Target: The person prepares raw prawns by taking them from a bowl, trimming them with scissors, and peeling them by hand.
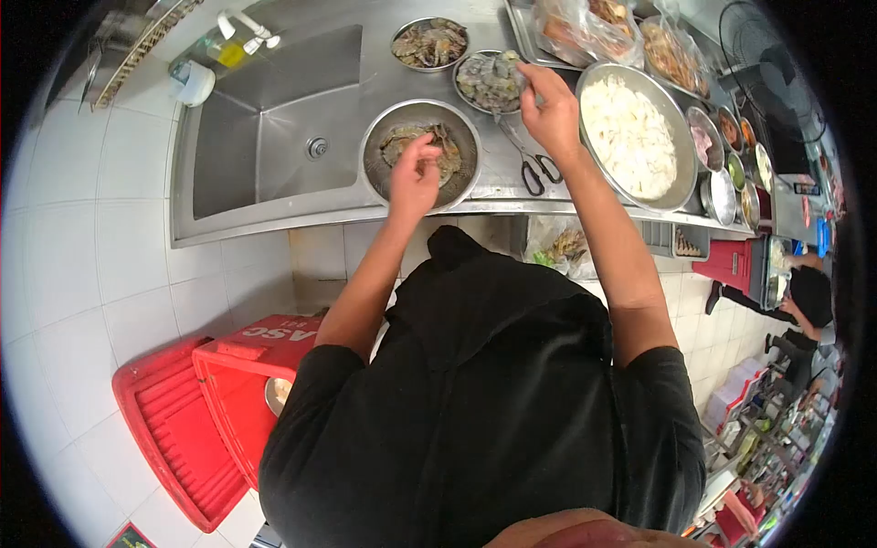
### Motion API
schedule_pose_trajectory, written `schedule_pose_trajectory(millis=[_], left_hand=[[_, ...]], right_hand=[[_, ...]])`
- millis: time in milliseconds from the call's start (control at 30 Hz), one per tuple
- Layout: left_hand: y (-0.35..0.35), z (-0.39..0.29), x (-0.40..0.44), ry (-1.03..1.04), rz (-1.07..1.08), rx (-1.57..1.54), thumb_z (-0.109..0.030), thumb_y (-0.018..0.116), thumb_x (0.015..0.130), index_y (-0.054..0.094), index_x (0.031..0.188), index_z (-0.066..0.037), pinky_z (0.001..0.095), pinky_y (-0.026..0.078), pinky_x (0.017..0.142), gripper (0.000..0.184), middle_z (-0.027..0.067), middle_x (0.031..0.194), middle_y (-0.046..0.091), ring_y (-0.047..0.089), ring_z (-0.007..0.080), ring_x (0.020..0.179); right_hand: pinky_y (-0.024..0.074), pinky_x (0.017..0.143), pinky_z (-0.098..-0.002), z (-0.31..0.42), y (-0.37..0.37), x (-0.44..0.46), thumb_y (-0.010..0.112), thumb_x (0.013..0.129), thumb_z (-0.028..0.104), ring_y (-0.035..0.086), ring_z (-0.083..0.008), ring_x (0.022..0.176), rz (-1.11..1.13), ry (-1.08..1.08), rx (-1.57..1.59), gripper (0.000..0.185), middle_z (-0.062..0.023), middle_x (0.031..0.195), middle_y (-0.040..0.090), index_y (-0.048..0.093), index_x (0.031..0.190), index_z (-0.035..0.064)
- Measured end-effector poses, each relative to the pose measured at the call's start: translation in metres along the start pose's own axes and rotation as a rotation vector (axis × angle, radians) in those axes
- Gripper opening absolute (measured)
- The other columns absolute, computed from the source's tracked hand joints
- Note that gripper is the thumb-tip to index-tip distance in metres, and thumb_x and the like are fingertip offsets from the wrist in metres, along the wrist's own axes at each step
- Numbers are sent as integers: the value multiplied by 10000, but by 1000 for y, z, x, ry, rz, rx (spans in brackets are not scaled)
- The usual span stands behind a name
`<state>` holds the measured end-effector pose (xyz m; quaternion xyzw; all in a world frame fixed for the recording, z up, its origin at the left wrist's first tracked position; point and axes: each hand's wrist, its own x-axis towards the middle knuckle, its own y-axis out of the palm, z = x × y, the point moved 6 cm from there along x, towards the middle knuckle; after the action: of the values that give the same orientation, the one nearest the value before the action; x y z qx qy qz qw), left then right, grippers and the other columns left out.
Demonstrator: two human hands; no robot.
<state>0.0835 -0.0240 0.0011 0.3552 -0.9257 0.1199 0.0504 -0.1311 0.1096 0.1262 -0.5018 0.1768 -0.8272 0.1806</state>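
Note:
My left hand (417, 173) reaches into a large metal bowl (373, 151) at the counter's front edge, its fingers bent over greyish shrimp (449, 157); whether they grip one is hidden. At the upper right of that bowl, my right hand (552, 108) is at the rim of a smaller bowl of grey peeled shrimp (489, 80), thumb and forefinger pinched together at a piece too small to make out. Behind stands another bowl of shrimp (429, 44). Black-handled scissors (533, 173) lie on the counter below my right hand.
A steel sink (274, 137) is at the left. Right of my right hand stands a big bowl of white pieces (630, 137), with bagged food (594, 27) behind and several small bowls beyond. Red crates (183, 420) stand low left. Other people (808, 297) are at the far right.

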Motion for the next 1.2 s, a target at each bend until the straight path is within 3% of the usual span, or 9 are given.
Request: schedule_pose_trajectory(millis=[233,367,500,533,633,700,800,1100,1200], left_hand=[[-72,28,-21,24,-208,173,86,530,807,600,1227,-45,283,508,743,445,90,1021,671,638,182,909],[-86,27,-24,94,-218,292,63,552,803,610,1190,-49,346,530,770,407,123,1020,659,644,268,935],[-85,22,-16,31,-156,267,57,551,807,619,1165,-49,361,534,795,379,122,1004,661,647,288,931],[-86,25,-16,29,-155,254,56,552,807,620,1164,-50,362,534,794,378,119,1003,661,647,286,927],[-86,30,-12,30,-149,230,57,551,806,621,1160,-50,362,534,790,377,113,1001,662,646,276,917],[-86,31,-9,40,-134,237,61,548,804,621,1159,-50,360,534,787,378,111,997,662,646,267,911],[-84,32,-5,66,-124,214,69,543,799,620,1159,-47,357,534,776,385,112,989,662,650,257,895],[-85,35,-7,-34,-157,57,67,550,839,611,1191,-47,274,505,704,376,78,998,677,630,142,819],[-77,34,-9,-61,-178,-29,28,571,891,607,1205,-47,262,496,716,325,62,1016,679,621,117,839]], right_hand=[[302,1125,-540,-30,93,-47,647,743,51,446,-306,1315,608,-277,-412,380,-63,1392,530,678,1117,111],[261,1136,-564,-32,103,-52,661,779,89,409,-316,1342,597,-288,-396,356,-72,1451,476,681,1134,115],[269,1117,-574,-18,108,-41,656,801,103,411,-332,1337,592,-219,-514,258,-87,1407,520,704,1055,111],[360,1058,-527,8,101,-31,652,796,87,508,-332,1237,451,-257,-477,210,-86,1303,595,709,996,118],[462,937,-472,32,122,-54,669,777,112,617,-337,1049,621,34,-126,157,-78,1133,661,696,932,105],[525,805,-430,60,138,-78,677,749,147,663,-334,858,924,62,-281,175,-107,950,684,659,910,80],[536,799,-430,62,157,-113,685,734,164,661,-341,884,992,-50,-405,224,-162,950,676,640,918,43],[542,774,-469,25,122,-80,661,743,181,695,-348,831,805,612,-172,287,-202,878,680,642,976,15],[572,692,-381,-6,103,-96,618,830,133,682,-266,726,596,1139,504,142,-127,812,677,632,928,32]])
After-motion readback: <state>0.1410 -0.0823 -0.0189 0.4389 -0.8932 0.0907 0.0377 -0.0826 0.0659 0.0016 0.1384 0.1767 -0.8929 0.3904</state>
